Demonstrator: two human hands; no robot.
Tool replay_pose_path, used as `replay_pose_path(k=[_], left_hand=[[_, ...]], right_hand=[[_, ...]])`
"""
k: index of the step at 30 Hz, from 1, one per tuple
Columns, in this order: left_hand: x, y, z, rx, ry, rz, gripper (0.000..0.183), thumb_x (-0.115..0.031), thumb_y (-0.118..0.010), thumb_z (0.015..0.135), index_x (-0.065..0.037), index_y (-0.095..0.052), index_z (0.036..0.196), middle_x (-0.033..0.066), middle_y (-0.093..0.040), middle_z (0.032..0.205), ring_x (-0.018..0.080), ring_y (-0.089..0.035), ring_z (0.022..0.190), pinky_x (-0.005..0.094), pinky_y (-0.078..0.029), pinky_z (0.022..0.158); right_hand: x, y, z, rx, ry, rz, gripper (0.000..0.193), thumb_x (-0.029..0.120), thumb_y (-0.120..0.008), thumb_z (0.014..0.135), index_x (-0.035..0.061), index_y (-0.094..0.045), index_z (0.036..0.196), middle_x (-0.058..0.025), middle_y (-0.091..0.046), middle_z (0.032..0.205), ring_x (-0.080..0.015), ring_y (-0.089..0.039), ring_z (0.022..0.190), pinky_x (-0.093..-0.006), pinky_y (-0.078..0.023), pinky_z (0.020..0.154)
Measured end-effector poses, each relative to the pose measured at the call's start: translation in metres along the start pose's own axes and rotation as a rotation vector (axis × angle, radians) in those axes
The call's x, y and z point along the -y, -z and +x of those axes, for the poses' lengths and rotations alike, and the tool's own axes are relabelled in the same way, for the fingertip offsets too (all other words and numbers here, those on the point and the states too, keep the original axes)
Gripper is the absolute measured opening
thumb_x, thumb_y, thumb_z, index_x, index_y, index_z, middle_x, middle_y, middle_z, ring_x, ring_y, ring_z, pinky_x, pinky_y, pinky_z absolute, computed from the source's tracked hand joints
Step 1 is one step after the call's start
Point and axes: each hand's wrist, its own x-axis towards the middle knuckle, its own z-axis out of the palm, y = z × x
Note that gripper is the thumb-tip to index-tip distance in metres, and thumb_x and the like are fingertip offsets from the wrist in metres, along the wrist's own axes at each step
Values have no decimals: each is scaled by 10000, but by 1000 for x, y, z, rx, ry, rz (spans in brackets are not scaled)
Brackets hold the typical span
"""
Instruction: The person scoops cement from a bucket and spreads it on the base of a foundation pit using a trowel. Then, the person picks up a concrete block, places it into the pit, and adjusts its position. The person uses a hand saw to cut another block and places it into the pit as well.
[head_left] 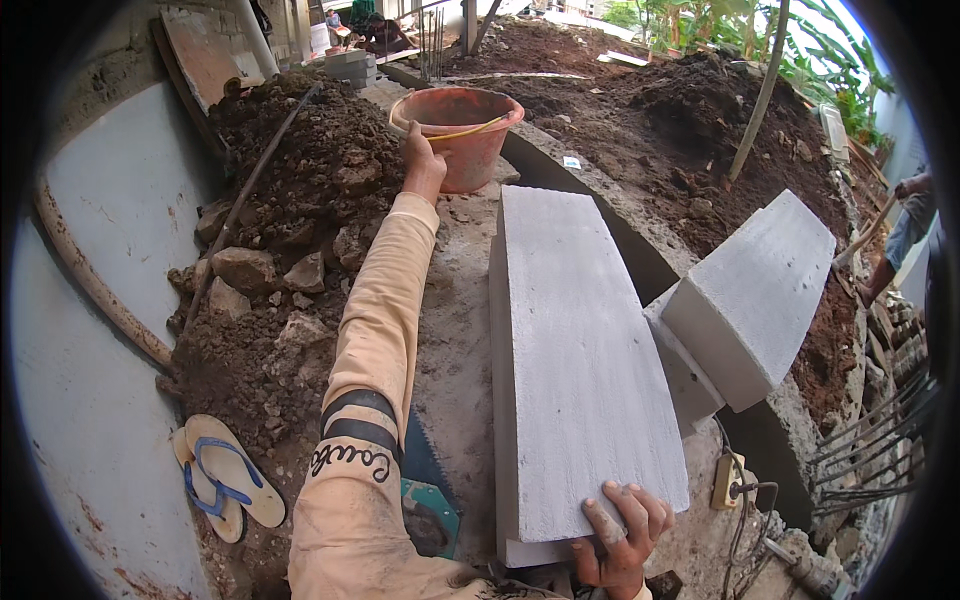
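My left arm is stretched far forward, and my left hand (425, 165) is closed on the near rim of a worn reddish bucket (472, 165) with a yellow handle. At the lower edge, my right hand (628, 535) grips the near end of a long grey aerated concrete block (585, 370), fingers over its upper face and thumb at its end. Part of another pale block shows beneath it. To the right, another aerated concrete block (755, 295) lies at an angle on top of one more. Beneath my left forearm, a hand saw (430, 515) with a green handle is partly hidden.
Soil and stones (290, 260) are heaped on the left beside a metal rod. Flip-flops (235, 470) lie near a pale sheet. A power socket (728, 482) with cables sits right of my right hand. Rebar (875, 440) juts in at right, where another person (910, 235) stands.
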Motion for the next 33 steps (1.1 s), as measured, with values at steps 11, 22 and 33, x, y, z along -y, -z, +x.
replay_pose_path(k=[11, 22, 33], left_hand=[[117, 44, 19, -80, 227, 224, 650, -420, -504, 1031, -117, -305, 1571, 169, -356, 1586, 380, -412, 1437, 662, -457, 1056], [103, 37, 16, 32, 392, 326, 711, -388, -496, 1013, -58, -255, 1595, 197, -267, 1637, 448, -324, 1476, 662, -360, 1139], [104, 41, -44, 449, 370, 751, 570, -500, -562, 995, -97, -563, 1397, 105, -567, 1439, 266, -536, 1285, 481, -413, 1029]], right_hand=[[2, 6, 11, 6, 53, 41, 370, 332, -651, 882, 154, -734, 1195, -117, -636, 1343, -321, -521, 1219, -481, -393, 1033], [-4, 3, -10, 73, -54, -74, 339, 473, -599, 902, 330, -744, 1174, 6, -627, 1311, -251, -470, 1265, -469, -274, 1116], [0, -5, -5, -186, -41, 107, 392, 541, -631, 925, 256, -742, 1169, -51, -579, 1333, -272, -438, 1300, -475, -292, 1140]])
